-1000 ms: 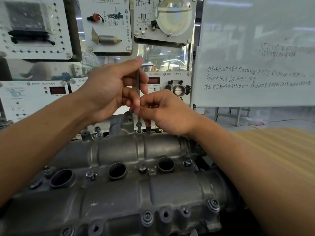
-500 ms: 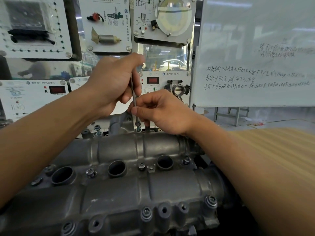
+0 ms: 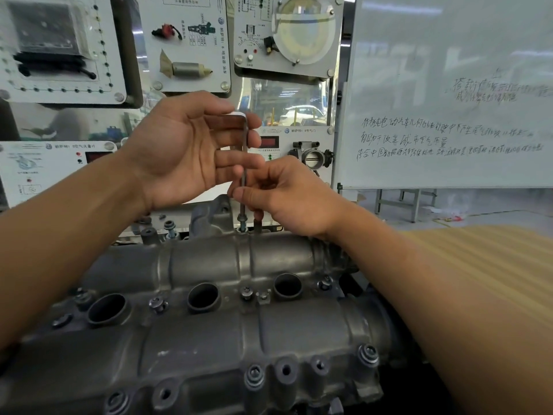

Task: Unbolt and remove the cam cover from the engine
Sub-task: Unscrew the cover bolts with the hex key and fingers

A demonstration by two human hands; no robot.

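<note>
A grey cast cam cover (image 3: 209,333) fills the lower half of the view, with three round plug holes and several bolts along its edges. An L-shaped hex key (image 3: 244,151) stands upright in a raised bolt (image 3: 241,223) at the cover's far edge. My left hand (image 3: 185,148) is spread, palm toward me, its straight fingers touching the key's short bent arm at the top. My right hand (image 3: 284,196) pinches the key's long shaft low down, just above the bolt.
Another raised bolt (image 3: 170,227) stands at the far left of the cover. Training panels with gauges and a throttle body (image 3: 312,155) hang on the wall behind. A whiteboard (image 3: 449,91) on a stand is at the right.
My left hand has uncurled from gripping the key's top and now lies flat against the bent arm. The key's short arm has swung round. My right hand stays on the shaft.
</note>
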